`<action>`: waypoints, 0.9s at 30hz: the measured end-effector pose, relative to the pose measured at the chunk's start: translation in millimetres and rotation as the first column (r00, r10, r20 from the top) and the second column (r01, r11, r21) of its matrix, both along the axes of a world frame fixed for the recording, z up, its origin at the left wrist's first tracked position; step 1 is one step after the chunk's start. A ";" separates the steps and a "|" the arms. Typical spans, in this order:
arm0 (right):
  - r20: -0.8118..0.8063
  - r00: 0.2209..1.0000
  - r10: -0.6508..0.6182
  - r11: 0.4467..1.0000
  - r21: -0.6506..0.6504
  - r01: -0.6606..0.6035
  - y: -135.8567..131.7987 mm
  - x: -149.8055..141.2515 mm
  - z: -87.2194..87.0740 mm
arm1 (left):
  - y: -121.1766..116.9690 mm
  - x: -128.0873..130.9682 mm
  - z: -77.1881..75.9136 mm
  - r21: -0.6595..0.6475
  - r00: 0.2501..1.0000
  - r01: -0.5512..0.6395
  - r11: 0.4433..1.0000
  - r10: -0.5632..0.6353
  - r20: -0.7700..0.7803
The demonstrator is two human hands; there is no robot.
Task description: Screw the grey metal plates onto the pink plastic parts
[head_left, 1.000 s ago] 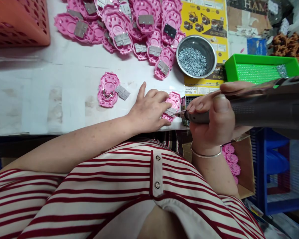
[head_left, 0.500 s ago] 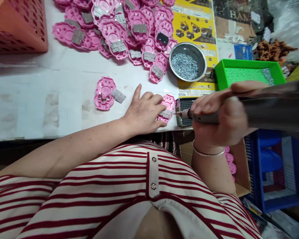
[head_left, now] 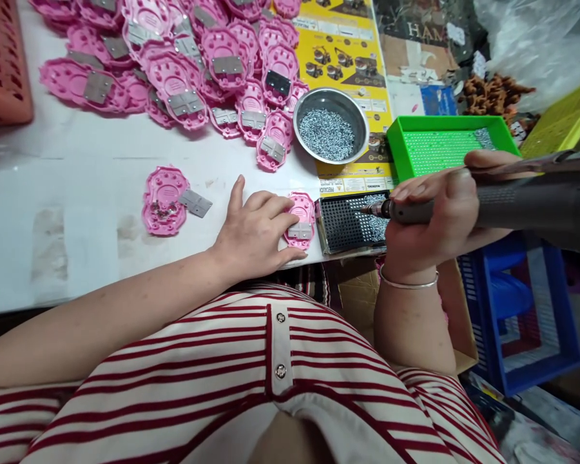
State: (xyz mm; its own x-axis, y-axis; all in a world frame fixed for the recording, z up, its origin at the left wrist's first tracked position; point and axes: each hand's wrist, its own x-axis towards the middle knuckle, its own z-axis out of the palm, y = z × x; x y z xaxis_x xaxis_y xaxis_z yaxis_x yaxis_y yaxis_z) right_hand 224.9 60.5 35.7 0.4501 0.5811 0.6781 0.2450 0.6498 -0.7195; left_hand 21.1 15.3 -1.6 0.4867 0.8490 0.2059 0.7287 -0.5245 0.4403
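My left hand [head_left: 254,232] lies on the white table and pins a pink plastic part [head_left: 301,219] with a grey metal plate on it, fingers pressed over its left side. My right hand [head_left: 430,222] is wrapped round a dark electric screwdriver [head_left: 512,203]. The driver's tip hangs over a black perforated screw tray [head_left: 350,222] just right of the pink part. Another pink part [head_left: 163,200] with a loose metal plate [head_left: 194,203] lies to the left of my left hand.
A heap of pink parts [head_left: 183,58] fills the back of the table. A steel bowl of screws [head_left: 330,125] stands behind the black tray, a green tray [head_left: 444,145] to its right, an orange basket [head_left: 0,64] far left. Blue crates [head_left: 526,309] sit below right.
The screwdriver tip has drawn back from the pink part to the right, over the black screw tray. My left hand stays on the part. The view has shifted right.
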 end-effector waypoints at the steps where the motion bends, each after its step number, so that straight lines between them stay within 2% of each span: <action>1: -0.004 1.000 0.019 1.000 0.002 -0.019 0.2 -0.1 -0.7 | -0.2 -0.2 -0.1 -0.002 1.000 -0.002 1.000 0.002 0.002; 4: -0.017 0.997 0.070 0.997 0.019 -0.070 1.8 0.0 -2.4 | -0.9 -0.1 -0.2 -0.010 1.000 -0.009 1.000 0.009 0.010; 8: 0.002 1.000 0.020 1.000 0.024 -0.020 6.5 1.9 -5.7 | -1.3 0.3 0.1 -0.001 1.000 -0.013 1.000 0.013 0.012; 18: -0.017 0.999 0.050 0.998 -0.044 -0.050 6.5 4.3 -9.3 | -0.9 -1.2 -0.5 -0.008 1.000 0.004 1.000 -0.004 0.003; 23: -0.076 0.997 0.015 0.997 0.076 -0.009 4.4 -6.1 8.9 | -0.8 -2.9 2.8 -0.104 1.000 0.000 0.995 0.001 0.013; 25: -0.146 0.986 0.076 0.993 0.100 -0.061 -1.4 -14.8 20.3 | 0.0 -3.0 4.1 -0.142 0.999 -0.011 0.990 0.016 0.031; 27: -0.192 0.955 0.228 0.970 0.125 -0.206 -10.2 -25.0 28.3 | 1.3 -2.8 5.0 -0.169 0.998 -0.019 0.985 0.028 0.047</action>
State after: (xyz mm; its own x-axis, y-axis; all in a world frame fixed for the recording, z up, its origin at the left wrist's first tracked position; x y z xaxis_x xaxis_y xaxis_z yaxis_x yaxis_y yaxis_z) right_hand 199.8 50.3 64.0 0.4557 0.6122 0.6461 -0.0551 0.7439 -0.6660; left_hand 18.3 16.7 3.4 0.4590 0.8846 0.0822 0.7151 -0.4228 0.5567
